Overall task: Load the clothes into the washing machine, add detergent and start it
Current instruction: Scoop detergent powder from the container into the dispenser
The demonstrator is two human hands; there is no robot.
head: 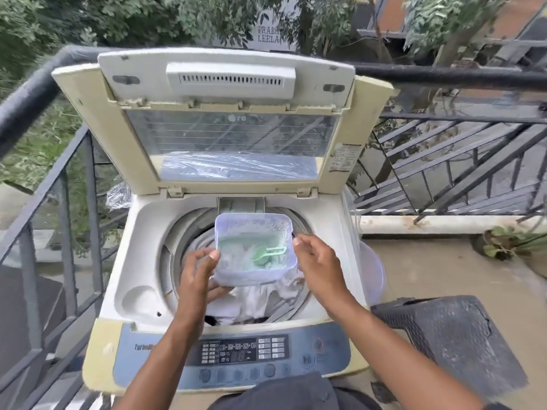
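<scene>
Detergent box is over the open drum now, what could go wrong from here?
The open detergent box is held by the left hand alone, tilted over the clothes: it might slip and dump everything. The green scoop lies loose inside; the right hand, not yet gripping it, might knock it into the drum.

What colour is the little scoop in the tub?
Light green. The scoop lies in the detergent tub, clearest in the head view.

clothes (251, 300) half hidden (by tub (254, 273)); panel labels (236, 352) illegible
</scene>
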